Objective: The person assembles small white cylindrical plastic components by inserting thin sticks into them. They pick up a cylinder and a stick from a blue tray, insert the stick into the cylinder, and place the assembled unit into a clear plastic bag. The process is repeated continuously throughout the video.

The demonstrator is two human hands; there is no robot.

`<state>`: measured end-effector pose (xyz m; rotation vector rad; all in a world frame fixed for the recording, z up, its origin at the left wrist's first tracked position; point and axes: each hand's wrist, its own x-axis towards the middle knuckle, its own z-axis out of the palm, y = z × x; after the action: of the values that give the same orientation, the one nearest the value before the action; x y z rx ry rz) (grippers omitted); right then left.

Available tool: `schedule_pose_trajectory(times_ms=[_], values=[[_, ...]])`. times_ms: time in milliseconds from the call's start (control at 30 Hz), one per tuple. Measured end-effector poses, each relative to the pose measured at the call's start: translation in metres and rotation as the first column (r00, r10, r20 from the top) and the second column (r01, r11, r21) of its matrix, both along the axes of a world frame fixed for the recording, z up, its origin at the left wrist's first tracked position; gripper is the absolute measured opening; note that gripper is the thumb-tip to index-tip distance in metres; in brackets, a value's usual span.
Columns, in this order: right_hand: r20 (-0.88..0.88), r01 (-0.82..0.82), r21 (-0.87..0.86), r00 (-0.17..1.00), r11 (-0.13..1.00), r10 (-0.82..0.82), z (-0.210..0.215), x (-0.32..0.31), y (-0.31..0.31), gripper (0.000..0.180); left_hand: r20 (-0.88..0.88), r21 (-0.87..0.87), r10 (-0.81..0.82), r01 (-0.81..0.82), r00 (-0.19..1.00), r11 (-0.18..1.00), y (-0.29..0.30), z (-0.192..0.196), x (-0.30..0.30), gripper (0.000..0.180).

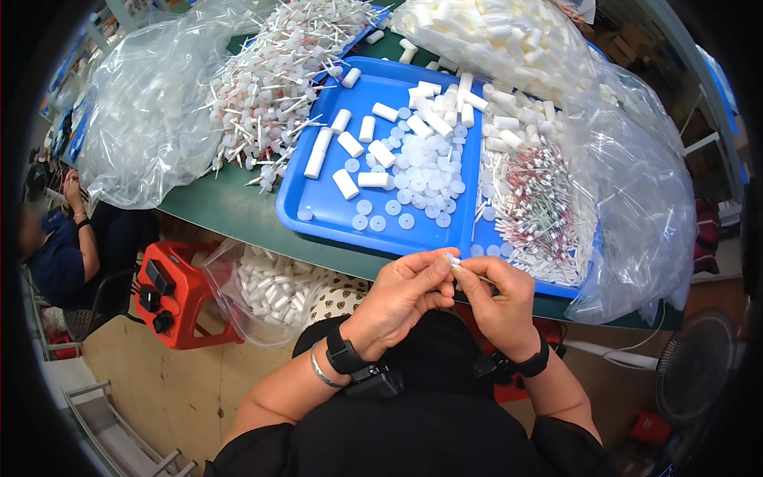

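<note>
My left hand [404,296] and my right hand [502,300] meet at the front edge of the blue tray [373,242]. Between their fingertips is a small white piece [455,261], pinched from both sides; the fingers cover most of it, so its kind is hidden. In the tray just beyond lie a heap of translucent round discs [425,171] and several white cylinders [346,184]. To the right, a second blue tray [556,288] holds thin white sticks with red and green parts [540,199].
Finished-looking white sticks with discs [274,75] are heaped at the back left, beside a clear plastic bag [147,119]. A large bag of white cylinders [501,36] stands at the back. Below the green table [230,203] are a red stool [179,294] and another bag of cylinders [274,290]. A person [67,246] sits at far left.
</note>
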<state>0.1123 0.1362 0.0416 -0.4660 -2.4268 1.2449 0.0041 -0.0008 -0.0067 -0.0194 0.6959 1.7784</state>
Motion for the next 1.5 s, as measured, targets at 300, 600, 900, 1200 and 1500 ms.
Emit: schedule_pose_trajectory(times_ms=[300, 600, 900, 1200, 1500], values=[[0.302, -0.175, 0.388, 0.952, 0.905, 0.055, -0.003, -0.029, 0.073, 0.016, -0.136, -0.059, 0.102, -0.111, 0.985, 0.992, -0.009, 0.012, -0.006, 0.039], [0.476, -0.312, 0.552, 0.879, 0.773, 0.016, -0.018, -0.050, 0.076, 0.010, -0.140, -0.055, 0.143, -0.152, 0.980, 0.987, -0.005, 0.008, -0.001, 0.038], [0.402, -0.305, 0.569, 0.913, 0.763, 0.065, 0.001, -0.040, 0.067, 0.008, -0.086, -0.030, 0.190, -0.193, 0.978, 0.981, -0.009, 0.010, -0.007, 0.038], [0.112, -0.202, 0.112, 0.975, 0.973, 0.190, 0.020, -0.010, 0.039, 0.014, -0.048, -0.007, 0.286, -0.287, 0.957, 0.958, -0.010, 0.020, -0.016, 0.037], [0.037, -0.183, 0.209, 0.983, 0.961, 0.179, 0.019, -0.009, 0.034, 0.013, -0.098, -0.029, 0.295, -0.299, 0.950, 0.954, -0.007, 0.019, -0.012, 0.035]])
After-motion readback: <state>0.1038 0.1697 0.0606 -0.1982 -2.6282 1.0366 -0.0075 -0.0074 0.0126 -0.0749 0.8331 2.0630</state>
